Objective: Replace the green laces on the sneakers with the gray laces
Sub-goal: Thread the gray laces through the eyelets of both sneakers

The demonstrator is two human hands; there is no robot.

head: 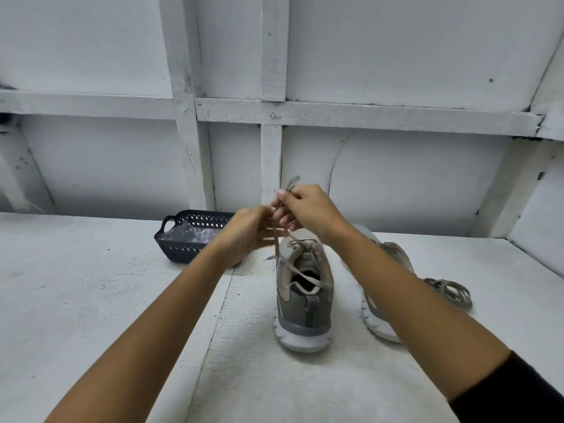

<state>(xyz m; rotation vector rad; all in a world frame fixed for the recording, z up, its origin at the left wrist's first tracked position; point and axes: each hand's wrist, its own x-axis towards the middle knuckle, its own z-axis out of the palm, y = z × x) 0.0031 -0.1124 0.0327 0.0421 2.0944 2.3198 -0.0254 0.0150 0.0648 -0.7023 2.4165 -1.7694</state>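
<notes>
Centre sneaker (302, 303) looks threaded right up. The right hand (308, 209) pinches its lace (276, 248) above the shoe, and the blurry left hand (248, 230) curls on the same lace. I'd guess only tying is left here. The right sneaker (396, 251) hides behind the forearm with a loose lace bundle (448, 291) beside it. Can't tell green from gray.

Left hand (247, 230) motion-blurred, second sneaker (380, 326) half hidden behind forearm (412, 303), basket (183, 251) contents unclear

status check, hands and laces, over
Hands up: left hand and right hand both pinch lace ends above near sneaker. To the right: second sneaker, loose lace bundle. Nothing in the way.
</notes>
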